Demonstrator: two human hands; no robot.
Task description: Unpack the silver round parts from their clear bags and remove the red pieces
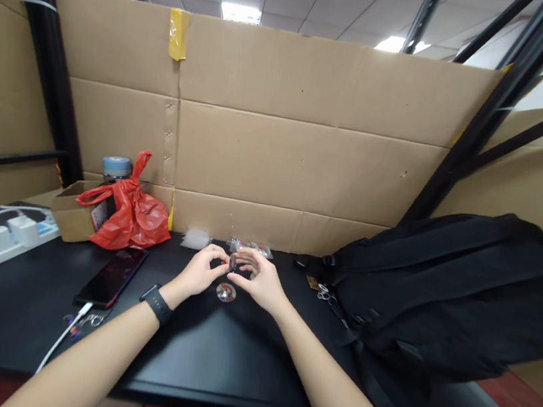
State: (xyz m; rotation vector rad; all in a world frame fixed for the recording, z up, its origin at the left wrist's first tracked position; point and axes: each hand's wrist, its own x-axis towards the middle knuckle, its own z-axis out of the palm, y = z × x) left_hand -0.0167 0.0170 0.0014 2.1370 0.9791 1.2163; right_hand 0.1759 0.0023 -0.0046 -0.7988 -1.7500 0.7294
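Above the middle of the black table, my left hand (202, 270) pinches a small dark round piece (232, 263) between thumb and fingertips. A bit of red shows beside the piece at the left fingertips. My right hand (259, 278) holds the same piece from the other side, its thumb below and its curved fingers above. Just under both hands a shiny round metal disc (226, 292) with a red mark lies on the table. Behind the hands are a clear plastic packet (251, 248) and a whitish plastic bag (196, 239). The small piece is partly hidden by the fingers.
Left on the table (223, 365) are a phone (112, 275) on a white cable, a power strip (3, 243), a red plastic bag (133, 218) and a cardboard box (73, 213). A black backpack (461, 291) fills the right; keys (324, 292) lie beside it. Cardboard (281, 164) walls the back.
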